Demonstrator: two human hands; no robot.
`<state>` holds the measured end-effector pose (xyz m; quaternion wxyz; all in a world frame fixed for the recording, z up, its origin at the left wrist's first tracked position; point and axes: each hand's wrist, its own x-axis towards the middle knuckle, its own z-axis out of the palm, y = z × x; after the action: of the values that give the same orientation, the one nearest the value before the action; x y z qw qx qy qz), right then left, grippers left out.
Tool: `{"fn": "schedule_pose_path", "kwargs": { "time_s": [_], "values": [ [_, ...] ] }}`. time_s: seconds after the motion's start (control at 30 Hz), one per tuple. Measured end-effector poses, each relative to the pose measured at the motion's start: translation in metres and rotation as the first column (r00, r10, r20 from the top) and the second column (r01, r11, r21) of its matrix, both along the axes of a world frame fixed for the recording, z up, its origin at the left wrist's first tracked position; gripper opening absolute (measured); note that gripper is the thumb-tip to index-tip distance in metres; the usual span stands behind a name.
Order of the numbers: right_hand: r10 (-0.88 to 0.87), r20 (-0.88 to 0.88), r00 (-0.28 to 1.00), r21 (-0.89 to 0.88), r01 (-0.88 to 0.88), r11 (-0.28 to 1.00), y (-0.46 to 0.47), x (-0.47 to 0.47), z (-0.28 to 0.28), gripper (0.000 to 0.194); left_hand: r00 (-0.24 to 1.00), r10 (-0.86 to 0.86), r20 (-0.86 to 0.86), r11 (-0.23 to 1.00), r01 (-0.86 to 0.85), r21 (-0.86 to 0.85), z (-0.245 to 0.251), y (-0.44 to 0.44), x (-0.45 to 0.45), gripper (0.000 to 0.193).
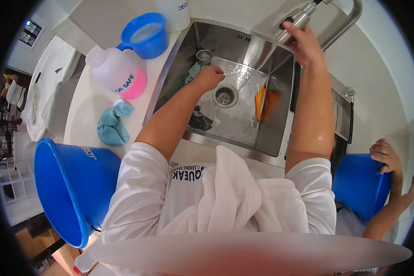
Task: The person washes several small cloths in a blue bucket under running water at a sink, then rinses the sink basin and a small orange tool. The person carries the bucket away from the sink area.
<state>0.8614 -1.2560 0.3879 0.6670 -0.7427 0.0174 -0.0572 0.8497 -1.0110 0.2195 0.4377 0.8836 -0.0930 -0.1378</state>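
My right hand (304, 46) is shut on the metal pull-down faucet head (298, 21), its thumb by a black button; a stream of water falls from it into the stainless steel sink (236, 136). Over the sink's left part my left hand (211, 76) is closed, fingers curled; whether it holds anything small cannot be seen. Below and right of it lies the round drain (224, 96). An orange scraper-like item (262, 103) leans near the right wall. A dark wet cloth (200, 119) lies at the lower left, a greenish cloth (193, 73) and a metal strainer cup (204, 56) at the upper left.
Left on the counter stand a blue dipper (145, 38) of sudsy water, a jug with pink liquid (115, 72), a white container (174, 15) and a teal cloth (113, 124). A blue bucket (100, 169) is at lower left. At right, another person's hands are near a blue bucket (360, 183).
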Motion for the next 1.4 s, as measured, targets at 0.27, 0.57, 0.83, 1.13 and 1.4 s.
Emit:
{"fn": "schedule_pose_path", "kwargs": {
  "time_s": [0.27, 0.57, 0.83, 1.13, 1.4],
  "values": [
    [0.183, -0.065, 0.981, 0.335, -0.151, 0.930, 0.079, -0.053, -0.088, 0.051, 0.936, -0.038, -0.349, 0.993, -0.004, -0.118, -0.039, -0.005, -0.001, 0.030],
    [0.097, 0.047, 0.994, 0.476, -0.108, 0.873, 0.136, -0.027, -0.093, 0.058, 0.758, 0.062, -0.650, 0.801, -0.427, -0.421, -0.045, 0.017, 0.006, 0.027],
    [0.174, -0.008, 0.985, 0.464, -0.150, 0.873, 0.134, -0.041, -0.083, 0.054, 0.807, 0.088, -0.583, 0.876, -0.342, -0.340, -0.060, 0.047, 0.022, 0.022],
    [0.249, -0.108, 0.962, 0.417, -0.183, 0.890, 0.111, -0.084, -0.072, 0.054, 0.439, -0.832, -0.340, 0.091, 0.712, 0.697, -0.159, 0.024, -0.003, 0.025],
    [0.221, -0.125, 0.967, 0.379, -0.159, 0.912, 0.102, -0.093, -0.069, 0.058, 0.222, -0.895, -0.387, -0.110, 0.731, 0.673, -0.161, -0.007, -0.025, 0.028]
  ]
}}
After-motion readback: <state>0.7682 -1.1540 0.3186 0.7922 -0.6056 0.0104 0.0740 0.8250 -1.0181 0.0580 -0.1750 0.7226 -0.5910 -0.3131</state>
